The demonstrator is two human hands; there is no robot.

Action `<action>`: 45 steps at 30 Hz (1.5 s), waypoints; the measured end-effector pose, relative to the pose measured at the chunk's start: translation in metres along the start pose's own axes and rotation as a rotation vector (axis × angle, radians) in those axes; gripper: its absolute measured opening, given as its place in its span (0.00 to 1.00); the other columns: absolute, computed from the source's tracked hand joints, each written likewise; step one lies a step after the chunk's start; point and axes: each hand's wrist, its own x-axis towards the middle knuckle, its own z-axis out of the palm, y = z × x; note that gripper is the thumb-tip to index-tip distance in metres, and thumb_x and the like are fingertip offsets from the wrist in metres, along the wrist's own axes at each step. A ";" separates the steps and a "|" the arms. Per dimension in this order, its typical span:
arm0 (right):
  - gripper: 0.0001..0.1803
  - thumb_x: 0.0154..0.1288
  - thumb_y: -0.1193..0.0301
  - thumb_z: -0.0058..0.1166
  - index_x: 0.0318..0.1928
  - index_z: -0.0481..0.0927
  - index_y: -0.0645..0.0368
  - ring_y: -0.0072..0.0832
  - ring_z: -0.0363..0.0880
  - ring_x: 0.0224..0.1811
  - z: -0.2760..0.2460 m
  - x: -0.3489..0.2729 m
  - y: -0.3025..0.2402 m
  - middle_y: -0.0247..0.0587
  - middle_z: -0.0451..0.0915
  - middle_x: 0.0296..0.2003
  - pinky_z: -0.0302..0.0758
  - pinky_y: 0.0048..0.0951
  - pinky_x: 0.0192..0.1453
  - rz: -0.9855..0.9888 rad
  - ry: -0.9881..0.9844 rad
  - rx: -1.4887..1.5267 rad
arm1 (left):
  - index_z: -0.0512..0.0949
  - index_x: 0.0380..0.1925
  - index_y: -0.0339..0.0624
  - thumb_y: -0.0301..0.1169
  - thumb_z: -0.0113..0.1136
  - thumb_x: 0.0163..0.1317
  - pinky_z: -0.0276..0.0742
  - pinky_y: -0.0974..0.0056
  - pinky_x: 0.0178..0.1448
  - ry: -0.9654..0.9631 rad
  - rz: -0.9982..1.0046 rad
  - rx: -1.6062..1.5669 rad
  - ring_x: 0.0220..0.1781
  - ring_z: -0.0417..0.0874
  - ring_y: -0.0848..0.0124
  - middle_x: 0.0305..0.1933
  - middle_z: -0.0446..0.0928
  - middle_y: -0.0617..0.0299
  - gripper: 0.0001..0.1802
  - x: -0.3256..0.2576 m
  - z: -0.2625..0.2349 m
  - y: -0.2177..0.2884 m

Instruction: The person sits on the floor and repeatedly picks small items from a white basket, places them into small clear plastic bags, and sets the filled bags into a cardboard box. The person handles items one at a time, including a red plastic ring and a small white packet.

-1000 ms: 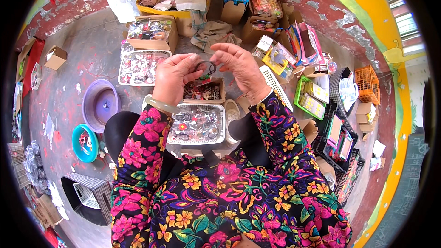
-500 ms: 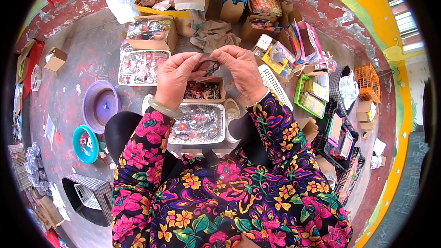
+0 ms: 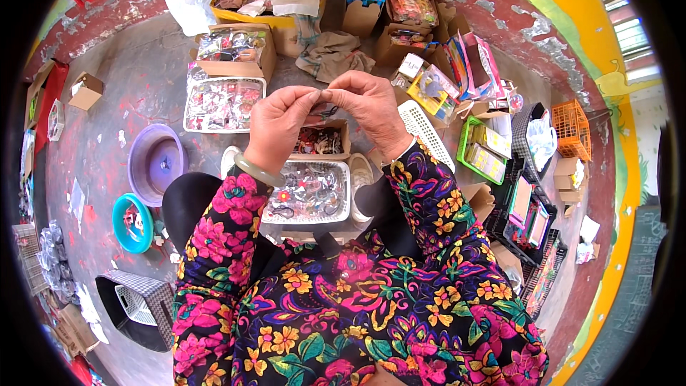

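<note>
In front of my chest, my left hand and my right hand meet with thumbs and fingertips pinched together. Between them is a thin dark loop that looks like a hair tie, mostly covered by the fingers. Below the hands, a small cardboard box holds a heap of dark and reddish small pieces. Nearer to me, a white plastic basket contains clear-wrapped small items, some of them dark loops. Left of my left hand, another white basket is filled with small packaged goods.
On the left stand a purple basin and a turquoise basin. Cardboard boxes of goods line the far wall. A green basket, black crates and an orange crate sit at right.
My hands have come closer together, fingertips now meeting. The dark loop, spread between them before, is now mostly hidden by the fingers.
</note>
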 end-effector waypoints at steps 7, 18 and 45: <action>0.06 0.56 0.73 0.59 0.29 0.80 0.65 0.12 0.70 0.26 -0.006 -0.001 -0.007 0.29 0.78 0.24 0.67 0.16 0.31 0.034 0.015 0.027 | 0.77 0.37 0.33 0.29 0.52 0.63 0.80 0.71 0.39 0.012 -0.158 -0.081 0.38 0.82 0.68 0.35 0.79 0.57 0.10 0.000 0.001 0.015; 0.08 0.57 0.70 0.59 0.33 0.81 0.61 0.13 0.72 0.31 -0.014 0.004 0.000 0.29 0.78 0.28 0.68 0.17 0.38 0.133 0.092 0.249 | 0.76 0.36 0.34 0.30 0.52 0.63 0.80 0.74 0.34 0.135 -0.202 -0.257 0.36 0.83 0.67 0.33 0.79 0.57 0.09 0.005 -0.011 0.013; 0.04 0.59 0.74 0.55 0.32 0.80 0.63 0.13 0.71 0.24 -0.009 -0.002 -0.001 0.28 0.77 0.24 0.68 0.16 0.30 0.110 0.067 0.159 | 0.76 0.42 0.35 0.34 0.51 0.64 0.72 0.72 0.40 -0.108 -0.345 -0.180 0.40 0.81 0.74 0.39 0.80 0.56 0.14 0.007 -0.010 0.006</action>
